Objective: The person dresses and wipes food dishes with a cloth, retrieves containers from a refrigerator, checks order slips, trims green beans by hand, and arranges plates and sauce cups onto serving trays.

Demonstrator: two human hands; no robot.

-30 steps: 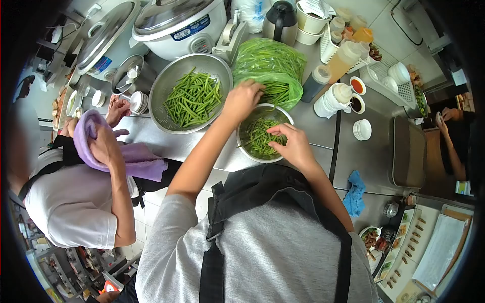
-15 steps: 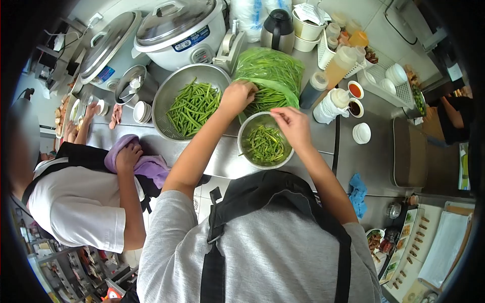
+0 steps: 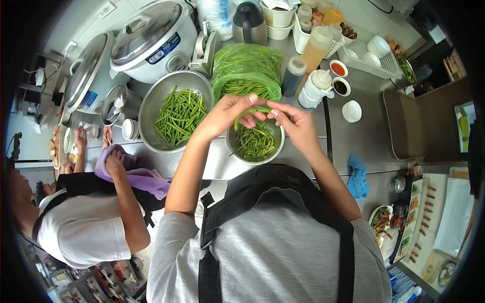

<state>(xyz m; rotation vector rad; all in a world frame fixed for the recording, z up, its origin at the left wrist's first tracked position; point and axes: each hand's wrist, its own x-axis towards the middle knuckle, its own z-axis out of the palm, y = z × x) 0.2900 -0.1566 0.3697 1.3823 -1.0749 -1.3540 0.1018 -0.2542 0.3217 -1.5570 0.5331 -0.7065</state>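
Above the small metal bowl (image 3: 252, 161), my left hand (image 3: 230, 115) and my right hand (image 3: 294, 122) are close together, both closed on a green bean (image 3: 239, 121). The bean curves out below my left thumb, and its other end is between my right fingertips. Trimmed bean ends (image 3: 255, 144) lie in the small bowl. To the left, a large metal colander (image 3: 146, 132) holds a heap of green beans (image 3: 182, 116). Just behind my hands lies a green plastic bag (image 3: 245, 58), its mouth toward me, full of long beans.
Rice cookers (image 3: 151, 45) stand at the back left. Squeeze bottles (image 3: 318, 45), sauce cups (image 3: 339, 67) and stacked white dishes (image 3: 352, 111) are on the right, with a blue cloth (image 3: 357, 177) nearer. On my left a co-worker's hand (image 3: 115, 160) rests on a purple towel (image 3: 146, 183).
My left hand has come away from the bag's mouth to above the small bowl. A green bean is now held between both hands. The view has shifted to the right.
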